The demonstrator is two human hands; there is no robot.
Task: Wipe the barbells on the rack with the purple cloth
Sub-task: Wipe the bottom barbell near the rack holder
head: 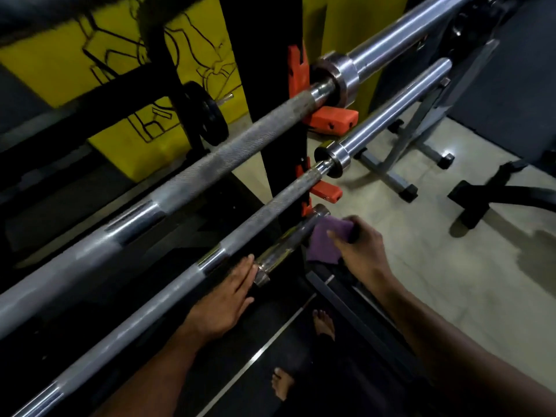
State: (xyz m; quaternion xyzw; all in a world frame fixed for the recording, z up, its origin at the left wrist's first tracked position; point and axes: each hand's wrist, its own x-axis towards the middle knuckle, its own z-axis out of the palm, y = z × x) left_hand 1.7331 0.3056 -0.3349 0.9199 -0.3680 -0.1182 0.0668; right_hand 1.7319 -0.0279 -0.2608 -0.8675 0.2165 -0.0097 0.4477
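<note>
From the head camera, looking down along a black rack (272, 121) with orange hooks (331, 120), three bars lie stacked at a slant. The top barbell (192, 173) is the thickest, its knurled shaft running up to a chrome collar and sleeve at the upper right. The middle barbell (252, 224) sits below and nearer, its sleeve passing over a lower orange hook. The lowest is a short bar (285, 246), dark and shiny, resting just beside the rack upright.

The right hand (358, 245) holds the purple cloth (326, 239) against the right portion of the short bar, its fingers (350, 221) curled over the top of the cloth and the thumb pressing on its near face; a corner of cloth hangs loose below. The left hand (225, 296) lies flat with fingers straight and together, the fingertips touching the near end of the short bar, gripping nothing.

Behind the rack stand yellow panels with black line drawings (126, 64) and a small black weight plate (207, 112). To the right, a grey bench frame (403, 158) stands on the pale tiled floor (451, 281). Two bare feet (323, 322) show on the dark mat below
</note>
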